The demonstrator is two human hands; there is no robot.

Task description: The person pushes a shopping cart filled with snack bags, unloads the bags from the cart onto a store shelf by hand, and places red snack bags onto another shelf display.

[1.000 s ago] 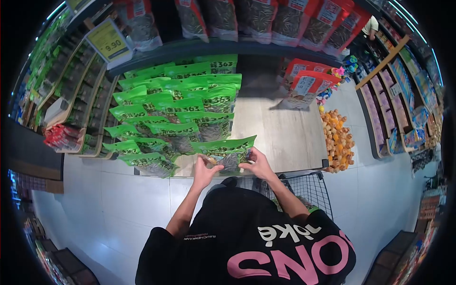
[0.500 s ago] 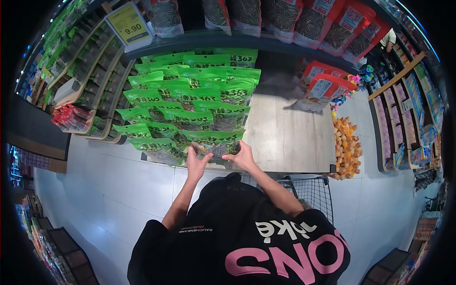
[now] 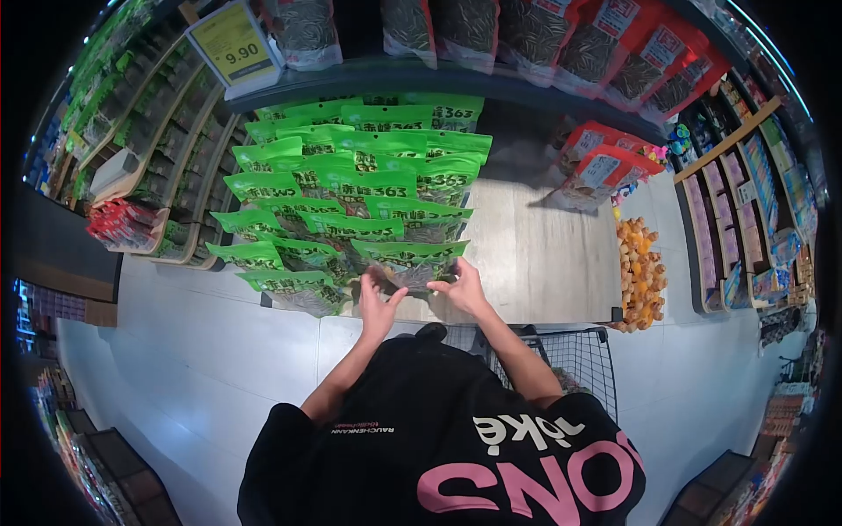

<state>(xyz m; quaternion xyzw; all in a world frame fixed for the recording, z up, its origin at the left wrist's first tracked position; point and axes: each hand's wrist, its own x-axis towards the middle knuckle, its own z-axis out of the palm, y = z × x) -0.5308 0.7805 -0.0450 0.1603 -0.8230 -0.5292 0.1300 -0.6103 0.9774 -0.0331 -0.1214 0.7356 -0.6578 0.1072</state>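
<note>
A green-topped bag with a clear lower part (image 3: 410, 263) stands at the front of the wooden shelf (image 3: 544, 254), between my two hands. My left hand (image 3: 378, 302) is at its left side, thumb and fingers spread. On its right side is my right hand (image 3: 460, 287), its thumb and fingers curved around the lower edge of the bag. Behind and to the left, several rows of similar green bags (image 3: 364, 182) stand upright, close together.
Red bags (image 3: 601, 171) stand at the shelf's back right, with more on the upper shelf (image 3: 438, 81). A price sign (image 3: 235, 48) hangs upper left. A wire cart (image 3: 574, 355) is below the right front edge. Orange-brown items (image 3: 640, 272) lie beyond the right side.
The bag between my hands has come down and back from the front edge into line with the rows. My left fingers have spread apart. The view has shifted, so the shelf appears further right.
</note>
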